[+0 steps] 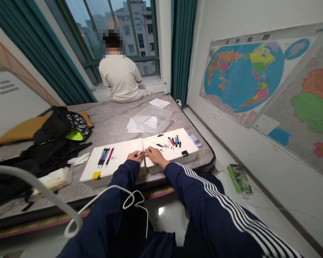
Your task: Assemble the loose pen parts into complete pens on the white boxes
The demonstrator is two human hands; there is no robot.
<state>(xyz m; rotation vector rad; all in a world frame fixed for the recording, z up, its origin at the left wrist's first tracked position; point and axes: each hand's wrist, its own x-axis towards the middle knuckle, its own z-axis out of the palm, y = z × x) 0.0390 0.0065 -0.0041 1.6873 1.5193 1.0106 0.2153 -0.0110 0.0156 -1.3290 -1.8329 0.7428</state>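
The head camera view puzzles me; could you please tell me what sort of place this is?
Probably a bedroom, perhaps in a flat or dormitory: a grey mattress serves as the work surface, a large world map hangs on the wall, and green curtains frame a window overlooking other buildings.

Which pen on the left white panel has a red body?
The rightmost pen, red and black, lying apart from the tight group of pens to its left.

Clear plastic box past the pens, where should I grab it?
Probably the clear plastic box by its near rim, coming from above on your side, fingers inside, thumb outside. It sits upright with an open top, so that thin edge is easiest to pinch.
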